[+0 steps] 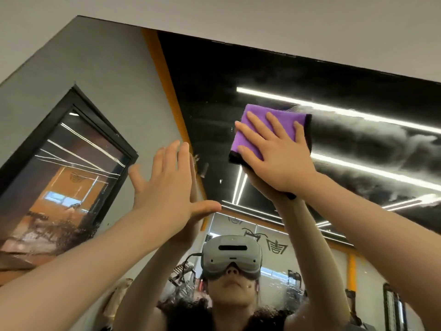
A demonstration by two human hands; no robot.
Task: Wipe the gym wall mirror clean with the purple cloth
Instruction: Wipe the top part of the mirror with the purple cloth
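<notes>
The wall mirror (214,96) fills most of the view, seen from below, its top edge running under the ceiling. My right hand (279,151) presses a folded purple cloth (260,123) with a black edge flat against the upper glass. Cloudy wet streaks (372,149) lie on the glass to the right of the cloth. My left hand (167,187) is flat on the mirror with fingers spread, lower and to the left of the cloth, holding nothing. Both arms are mirrored in the glass.
The mirror reflects a person wearing a headset (231,256), gym equipment, ceiling light strips (334,108) and a black-framed window (64,168). Water droplets speckle the lower glass (274,297). A plain ceiling (238,15) lies above the mirror's top edge.
</notes>
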